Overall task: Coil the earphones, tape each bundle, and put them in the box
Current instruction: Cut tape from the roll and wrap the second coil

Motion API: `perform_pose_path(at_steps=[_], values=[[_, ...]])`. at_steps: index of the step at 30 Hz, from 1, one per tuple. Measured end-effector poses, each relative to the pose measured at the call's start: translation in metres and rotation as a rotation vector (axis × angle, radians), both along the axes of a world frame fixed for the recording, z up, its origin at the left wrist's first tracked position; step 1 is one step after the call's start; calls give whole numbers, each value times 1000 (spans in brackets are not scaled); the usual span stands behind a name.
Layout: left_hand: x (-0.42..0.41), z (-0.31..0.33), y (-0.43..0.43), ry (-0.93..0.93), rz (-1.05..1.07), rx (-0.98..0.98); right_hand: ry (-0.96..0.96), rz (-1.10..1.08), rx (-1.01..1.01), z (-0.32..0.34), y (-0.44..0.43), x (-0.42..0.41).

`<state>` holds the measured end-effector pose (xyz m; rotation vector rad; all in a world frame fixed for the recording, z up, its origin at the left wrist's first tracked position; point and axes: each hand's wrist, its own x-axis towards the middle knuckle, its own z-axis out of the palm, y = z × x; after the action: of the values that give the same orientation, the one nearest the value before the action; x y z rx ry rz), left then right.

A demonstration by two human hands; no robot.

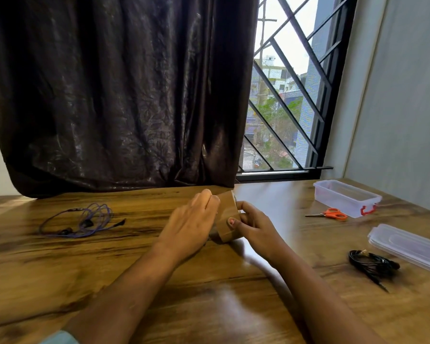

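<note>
A roll of brown tape (226, 214) stands upright on the wooden table (109, 269) at the centre. My left hand (191, 224) holds its left side, fingers curled over the top. My right hand (253, 224) grips its right side, thumb pressed on the roll's face. Purple earphones (85, 219) lie loosely spread at the left. Black earphones (370, 264) lie in a coil at the right. An open clear plastic box (345, 197) with a red latch stands at the back right.
Orange-handled scissors (330, 214) lie in front of the box. The box's clear lid (407, 247) rests at the far right edge. A dark curtain (122, 95) hangs over the table's back edge beside a barred window (288, 95).
</note>
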<state>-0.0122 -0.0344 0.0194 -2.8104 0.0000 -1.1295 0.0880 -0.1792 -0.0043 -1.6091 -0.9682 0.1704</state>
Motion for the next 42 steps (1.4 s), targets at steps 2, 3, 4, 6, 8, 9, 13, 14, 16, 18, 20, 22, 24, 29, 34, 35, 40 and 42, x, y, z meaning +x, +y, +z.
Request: perform_pose_path(at_steps=[2, 3, 4, 6, 8, 9, 13, 14, 16, 18, 20, 22, 24, 29, 34, 35, 40, 42], values=[[0, -2, 0, -31, 18, -21, -27, 4, 3, -1, 0, 0], [0, -3, 1, -44, 31, -48, -47, 6, -3, -2, 0, -1], [-1, -2, 3, -64, 44, -93, -67, 6, -12, -2, 1, -2], [0, -1, 8, -113, 44, -204, -88, 10, -26, -4, 4, -4], [4, -1, 12, -162, -17, -315, -89, 19, -48, -5, 4, -3], [7, -2, 14, -155, -88, -403, -106, 23, -64, -5, 3, -3], [12, -9, 14, 159, -272, -793, -138, 28, -52, 0, -2, -5], [12, -10, 13, 216, -258, -859, -139, 30, -35, 1, -3, -6], [11, -10, 10, 252, -280, -1015, -140, 33, -7, 3, -4, -7], [9, -7, 5, 261, -328, -1170, -102, 41, 48, 4, -4, -9], [6, -2, 1, 270, -382, -1309, -58, 43, 121, 7, -5, -10], [3, 2, -1, 297, -465, -1469, -5, 46, 181, 10, -7, -12], [2, 2, -1, 350, -510, -1560, 38, 53, 221, 10, -8, -11], [2, 5, -2, 385, -570, -1593, 104, 45, 303, 13, -10, -10], [2, 7, -1, 292, -654, -1732, 172, -18, 382, 16, -12, -10], [2, 7, -1, 287, -664, -1744, 175, -18, 383, 15, -11, -10], [1, 4, -2, 295, -676, -1784, 217, -48, 403, 15, -12, -10], [2, 4, -4, 346, -672, -1814, 263, -76, 418, 16, -12, -10]])
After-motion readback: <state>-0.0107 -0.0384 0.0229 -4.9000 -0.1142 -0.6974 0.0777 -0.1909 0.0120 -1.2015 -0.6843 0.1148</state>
